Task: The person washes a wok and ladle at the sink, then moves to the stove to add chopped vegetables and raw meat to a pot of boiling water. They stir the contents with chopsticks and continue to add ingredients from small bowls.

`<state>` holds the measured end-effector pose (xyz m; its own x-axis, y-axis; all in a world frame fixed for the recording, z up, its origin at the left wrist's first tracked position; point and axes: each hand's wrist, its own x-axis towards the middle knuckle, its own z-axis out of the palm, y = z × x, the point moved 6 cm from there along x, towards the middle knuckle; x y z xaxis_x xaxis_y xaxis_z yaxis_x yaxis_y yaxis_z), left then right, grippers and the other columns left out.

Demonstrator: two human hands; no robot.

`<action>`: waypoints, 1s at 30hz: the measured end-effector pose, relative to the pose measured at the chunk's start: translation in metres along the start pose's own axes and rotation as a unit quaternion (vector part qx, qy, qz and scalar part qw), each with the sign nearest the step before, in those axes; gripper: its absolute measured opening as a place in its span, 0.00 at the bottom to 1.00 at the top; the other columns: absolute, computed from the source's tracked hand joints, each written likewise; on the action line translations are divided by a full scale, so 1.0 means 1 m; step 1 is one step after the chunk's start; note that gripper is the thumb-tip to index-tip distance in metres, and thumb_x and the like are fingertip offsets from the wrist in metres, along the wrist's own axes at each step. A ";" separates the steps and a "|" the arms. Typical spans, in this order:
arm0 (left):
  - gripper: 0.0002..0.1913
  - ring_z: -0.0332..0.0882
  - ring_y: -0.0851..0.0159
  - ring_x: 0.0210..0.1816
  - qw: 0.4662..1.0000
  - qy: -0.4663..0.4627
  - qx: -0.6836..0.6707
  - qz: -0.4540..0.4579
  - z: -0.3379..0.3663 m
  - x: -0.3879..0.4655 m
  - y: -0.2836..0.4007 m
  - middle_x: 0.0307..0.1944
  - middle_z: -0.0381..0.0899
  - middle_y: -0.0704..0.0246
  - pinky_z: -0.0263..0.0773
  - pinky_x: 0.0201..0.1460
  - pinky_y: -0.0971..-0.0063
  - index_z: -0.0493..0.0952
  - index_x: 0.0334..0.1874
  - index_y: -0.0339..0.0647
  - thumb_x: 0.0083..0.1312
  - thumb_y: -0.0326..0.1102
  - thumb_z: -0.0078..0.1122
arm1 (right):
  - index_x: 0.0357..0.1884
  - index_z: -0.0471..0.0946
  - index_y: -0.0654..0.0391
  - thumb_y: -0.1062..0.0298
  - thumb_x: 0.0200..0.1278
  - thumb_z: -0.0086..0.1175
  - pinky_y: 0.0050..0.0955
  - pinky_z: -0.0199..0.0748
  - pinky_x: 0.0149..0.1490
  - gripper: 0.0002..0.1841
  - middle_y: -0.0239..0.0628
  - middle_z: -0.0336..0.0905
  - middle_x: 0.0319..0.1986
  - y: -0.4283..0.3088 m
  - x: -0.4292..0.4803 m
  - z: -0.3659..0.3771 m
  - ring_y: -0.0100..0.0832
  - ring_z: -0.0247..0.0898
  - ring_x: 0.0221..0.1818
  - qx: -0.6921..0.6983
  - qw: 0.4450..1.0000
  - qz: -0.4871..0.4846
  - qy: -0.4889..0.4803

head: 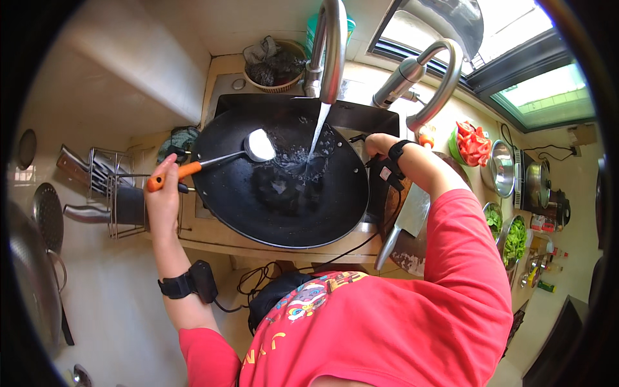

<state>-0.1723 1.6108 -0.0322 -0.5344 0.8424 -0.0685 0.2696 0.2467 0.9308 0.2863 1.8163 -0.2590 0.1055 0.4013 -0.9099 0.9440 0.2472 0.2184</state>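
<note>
A large black wok (271, 208) rests over the sink, and water from a metal faucet (333, 53) runs into it. A ladle (222, 158) with an orange handle lies across the wok's left part, its bowl inside. My left hand (167, 193) is at the wok's left side, closed around the ladle's orange handle and beside the wok's handle. At the wok's right side, my right hand (379, 147) is by its handle; the fingers are partly hidden, and whether they grip it I cannot tell.
A cleaver (411, 213) lies on a round cutting board (404, 256) at the right. Beyond are a bowl of cut tomatoes (471, 145), a metal bowl (500, 169) and bowls of greens (515, 239). A wire knife rack (113, 193) stands left; a basket (275, 87) sits behind the sink.
</note>
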 end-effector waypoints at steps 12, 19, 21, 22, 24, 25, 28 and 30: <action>0.15 0.67 0.81 0.23 0.994 0.005 -0.095 -0.052 -0.069 -0.050 -0.022 0.24 0.75 0.76 0.61 0.24 0.88 0.78 0.48 0.37 0.64 0.39 0.56 | 0.27 0.78 0.62 0.67 0.42 0.62 0.32 0.74 0.34 0.11 0.41 0.79 0.26 0.035 -0.116 0.038 0.35 0.76 0.28 -0.453 0.791 -0.369 0.179; 0.15 0.69 0.79 0.23 0.945 -0.015 -0.312 -0.094 -0.050 -0.108 -0.100 0.24 0.73 0.74 0.65 0.25 0.85 0.79 0.43 0.38 0.63 0.43 0.58 | 0.39 0.77 0.59 0.69 0.50 0.57 0.25 0.60 0.27 0.13 0.31 0.69 0.24 0.098 -0.238 0.063 0.27 0.61 0.25 0.425 0.843 -0.130 0.304; 0.16 0.69 0.78 0.24 0.933 -0.042 -0.344 -0.103 -0.039 -0.123 -0.114 0.28 0.74 0.73 0.68 0.28 0.83 0.77 0.45 0.36 0.63 0.42 0.57 | 0.45 0.75 0.60 0.72 0.50 0.56 0.20 0.62 0.32 0.17 0.28 0.71 0.27 0.104 -0.262 0.073 0.21 0.63 0.27 0.427 0.822 -0.129 0.355; 0.15 0.67 0.77 0.26 0.920 -0.055 -0.374 -0.102 -0.034 -0.128 -0.116 0.32 0.75 0.72 0.67 0.31 0.84 0.76 0.45 0.35 0.64 0.40 0.57 | 0.49 0.74 0.60 0.72 0.50 0.57 0.20 0.63 0.37 0.20 0.30 0.73 0.31 0.109 -0.268 0.080 0.22 0.66 0.32 0.427 0.822 -0.129 0.355; 0.14 0.65 0.78 0.27 0.908 -0.071 -0.411 -0.042 -0.032 -0.128 -0.109 0.35 0.74 0.72 0.65 0.31 0.85 0.76 0.46 0.35 0.64 0.39 0.56 | 0.50 0.72 0.62 0.72 0.51 0.57 0.24 0.65 0.44 0.21 0.35 0.73 0.36 0.115 -0.268 0.089 0.27 0.67 0.38 0.453 0.791 -0.135 0.389; 0.14 0.64 0.78 0.27 0.905 -0.062 -0.419 -0.043 -0.032 -0.129 -0.107 0.36 0.74 0.72 0.64 0.32 0.85 0.76 0.46 0.35 0.65 0.38 0.56 | 0.50 0.71 0.63 0.71 0.52 0.57 0.27 0.65 0.46 0.21 0.39 0.73 0.37 0.117 -0.262 0.096 0.31 0.68 0.39 0.473 0.776 -0.138 0.394; 0.15 0.63 0.79 0.30 0.922 -0.068 -0.379 0.038 -0.051 -0.123 -0.077 0.39 0.76 0.73 0.63 0.35 0.86 0.76 0.49 0.36 0.65 0.38 0.56 | 0.50 0.71 0.63 0.71 0.51 0.56 0.28 0.66 0.48 0.22 0.41 0.73 0.40 0.104 -0.233 0.103 0.31 0.68 0.41 0.451 0.789 -0.186 0.372; 0.16 0.64 0.79 0.31 0.945 -0.031 -0.314 0.081 -0.071 -0.119 -0.050 0.40 0.77 0.72 0.64 0.35 0.86 0.75 0.51 0.37 0.66 0.38 0.56 | 0.47 0.73 0.63 0.70 0.50 0.57 0.30 0.68 0.46 0.19 0.42 0.74 0.38 0.089 -0.215 0.098 0.32 0.69 0.40 0.424 0.799 -0.184 0.385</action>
<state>-0.1792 1.4635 -0.0454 -0.4738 0.8760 0.0905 -0.1953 -0.2047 0.9591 0.3786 1.6652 -0.0786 -0.1422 0.9435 -0.2993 0.7733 -0.0829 -0.6286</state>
